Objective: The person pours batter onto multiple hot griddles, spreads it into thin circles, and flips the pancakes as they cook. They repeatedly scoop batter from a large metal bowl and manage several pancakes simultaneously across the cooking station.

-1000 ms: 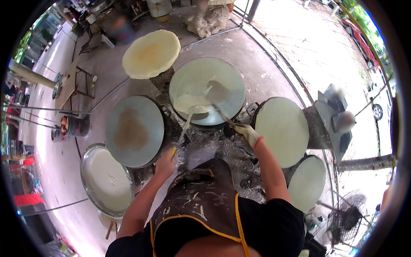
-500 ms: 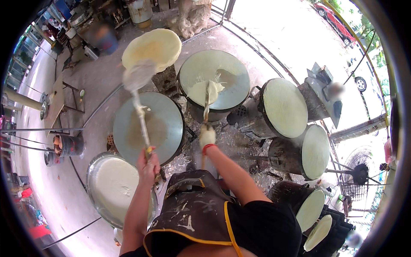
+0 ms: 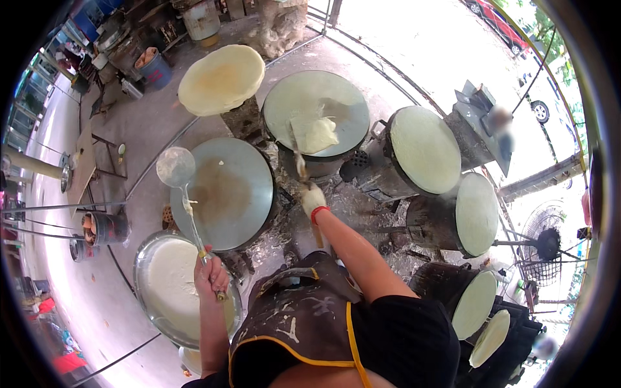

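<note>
My left hand [image 3: 211,278] is wrapped round the handle of a long ladle [image 3: 175,167]. The ladle's round, batter-coated bowl hangs at the left edge of the bare round griddle [image 3: 252,174], which has a brown patch in its middle. In a white glove, my right hand [image 3: 313,199] grips a long-handled scraper [image 3: 299,163]. Its blade end lies on the far griddle [image 3: 281,103], against a soft pale lump of batter [image 3: 321,134]. A thin pale film covers much of that griddle, with a barer patch beyond the lump. Below my left hand stands a wide metal basin [image 3: 140,271] of white batter.
Round flatbreads [image 3: 220,77] sit on a stand at the far left. On the right, several drum stoves carry pale sheets, including a near one [image 3: 424,149] and a steaming one [image 3: 477,213]. A fan [image 3: 546,244] stands at the right edge. A bucket [image 3: 110,227] is at left.
The ladle has swung left and nearer, away from the flatbreads, and my left hand has drawn back. The scraper has tilted leftward, and the batter lump now lies to its right.
</note>
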Tool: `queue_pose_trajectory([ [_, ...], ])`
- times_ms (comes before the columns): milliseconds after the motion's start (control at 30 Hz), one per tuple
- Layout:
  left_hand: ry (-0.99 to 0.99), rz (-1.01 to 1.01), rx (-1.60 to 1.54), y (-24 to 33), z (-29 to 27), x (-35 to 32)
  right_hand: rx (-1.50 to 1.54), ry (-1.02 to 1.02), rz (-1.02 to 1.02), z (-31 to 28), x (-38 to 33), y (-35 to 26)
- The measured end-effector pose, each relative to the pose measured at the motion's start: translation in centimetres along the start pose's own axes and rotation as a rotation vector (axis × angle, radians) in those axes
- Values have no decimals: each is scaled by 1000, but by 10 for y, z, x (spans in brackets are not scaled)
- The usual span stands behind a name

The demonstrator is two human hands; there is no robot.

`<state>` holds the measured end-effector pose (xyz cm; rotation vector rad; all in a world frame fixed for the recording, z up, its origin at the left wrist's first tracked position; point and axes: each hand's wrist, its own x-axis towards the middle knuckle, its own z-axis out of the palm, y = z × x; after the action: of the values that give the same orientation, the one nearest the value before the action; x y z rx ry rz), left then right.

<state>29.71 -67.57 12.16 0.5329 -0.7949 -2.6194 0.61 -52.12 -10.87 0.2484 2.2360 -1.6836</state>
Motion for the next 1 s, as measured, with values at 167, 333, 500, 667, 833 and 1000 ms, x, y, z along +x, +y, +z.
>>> queue_pose_trajectory([
  [167, -118, -36, -72, -26, 24, 2, 232, -28, 101, -45, 23, -23],
  [333, -100, -60, -154, -65, 63, 6, -134, -318, 63, -105, 3, -12],
  [500, -229, 10, -488, -99, 132, 14, 34, -272, 114, -175, 66, -37],
  [667, -7, -19, -462, -143, 169, 33, -481, -395, -152, -231, 80, -33],
  [833, 59, -146, -445, -183, 200, 44, -449, -335, -235, -245, 138, -80],
  [1000, 86, -133, -311, -194, 212, 54, -546, -672, -270, -283, 88, -46],
])
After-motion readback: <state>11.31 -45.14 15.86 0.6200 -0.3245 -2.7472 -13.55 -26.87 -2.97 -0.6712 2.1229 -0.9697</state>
